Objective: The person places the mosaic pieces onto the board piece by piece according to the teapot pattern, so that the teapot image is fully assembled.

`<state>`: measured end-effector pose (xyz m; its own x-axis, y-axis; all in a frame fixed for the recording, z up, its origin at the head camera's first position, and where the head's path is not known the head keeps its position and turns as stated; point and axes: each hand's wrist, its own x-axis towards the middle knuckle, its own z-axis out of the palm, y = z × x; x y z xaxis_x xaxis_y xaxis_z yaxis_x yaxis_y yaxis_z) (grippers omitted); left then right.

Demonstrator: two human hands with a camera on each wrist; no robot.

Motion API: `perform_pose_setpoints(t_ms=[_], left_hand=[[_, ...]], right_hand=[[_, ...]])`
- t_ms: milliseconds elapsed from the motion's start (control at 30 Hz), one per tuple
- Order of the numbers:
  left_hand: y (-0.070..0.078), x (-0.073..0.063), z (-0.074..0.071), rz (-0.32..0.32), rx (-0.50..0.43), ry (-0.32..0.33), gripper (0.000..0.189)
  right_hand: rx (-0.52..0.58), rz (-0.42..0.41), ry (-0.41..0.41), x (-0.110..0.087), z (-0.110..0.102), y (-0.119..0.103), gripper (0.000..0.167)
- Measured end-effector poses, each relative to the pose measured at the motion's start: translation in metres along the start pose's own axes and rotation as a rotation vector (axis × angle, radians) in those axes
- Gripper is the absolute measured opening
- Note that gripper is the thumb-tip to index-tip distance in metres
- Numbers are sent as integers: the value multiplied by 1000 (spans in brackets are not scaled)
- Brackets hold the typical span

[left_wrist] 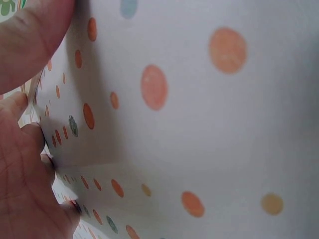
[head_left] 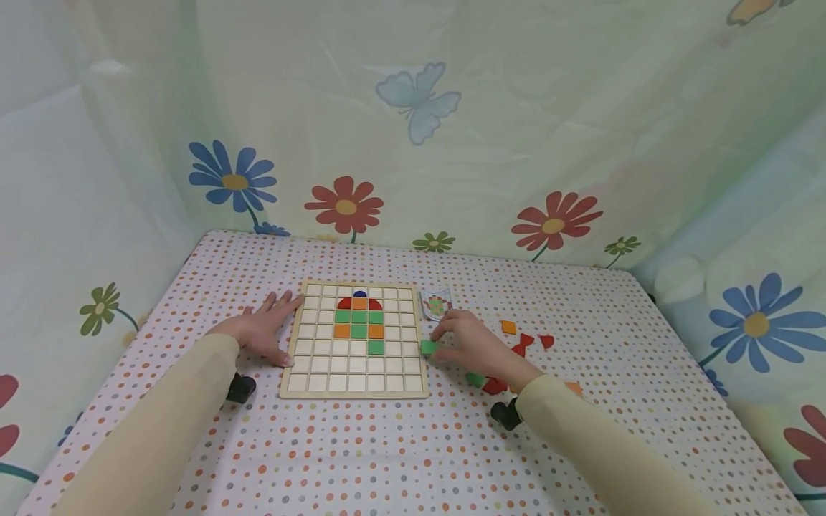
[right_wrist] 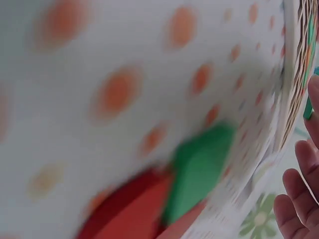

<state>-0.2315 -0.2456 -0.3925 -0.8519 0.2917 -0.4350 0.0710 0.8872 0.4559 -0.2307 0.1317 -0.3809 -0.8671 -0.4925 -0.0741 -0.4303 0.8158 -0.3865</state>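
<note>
A wooden grid board (head_left: 318, 364) lies on the table, with coloured tiles in its upper middle cells: green, orange and red, and a blue one at the top. My left hand (head_left: 263, 331) is spread at the board's left edge, fingertips and thumb against the frame. In the left wrist view that hand (left_wrist: 22, 169) shows its palm side over the dotted cloth. Just at the board's right edge, my right hand (head_left: 474, 342) pinches a green square tile (head_left: 428, 347) between thumb and fingers. The right wrist view catches its fingers (right_wrist: 301, 196) and a sliver of the green tile (right_wrist: 308, 107).
Behind the right hand lies a small pattern card (head_left: 436, 304). Loose pieces are scattered to the right, among them an orange square (head_left: 508, 327), a red piece (head_left: 546, 341) and a green piece (head_left: 475, 379). A dotted cloth (head_left: 361, 459) covers the table; a flowered curtain (head_left: 503, 143) hangs behind.
</note>
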Motion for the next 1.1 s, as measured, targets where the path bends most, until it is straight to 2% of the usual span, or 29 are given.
perform_pose_setpoints(t_ms=[67,300,433,767,900,1100], left_hand=[[0,0,-1,1,-1,-1,119],[-2,3,0,2,-3,-2,119],[-3,5,0,-1,-5,-4,119],[-2,1,-1,14,-7,-9,119],[-1,-1,-1,20,-7,-8,118],[-2,0,-1,18,-8,-2,117]], right_hand=[[1,-7,-6,7,4,-11,15],[-52,-144,-6,35,21,-48,17],[-86,-184,-17,50,28,-66,20],[-183,-177,-66,69,36,-101,24],[-232,-157,-66,72,40,-107,25],[-281,-170,-69,77,45,-112,26]])
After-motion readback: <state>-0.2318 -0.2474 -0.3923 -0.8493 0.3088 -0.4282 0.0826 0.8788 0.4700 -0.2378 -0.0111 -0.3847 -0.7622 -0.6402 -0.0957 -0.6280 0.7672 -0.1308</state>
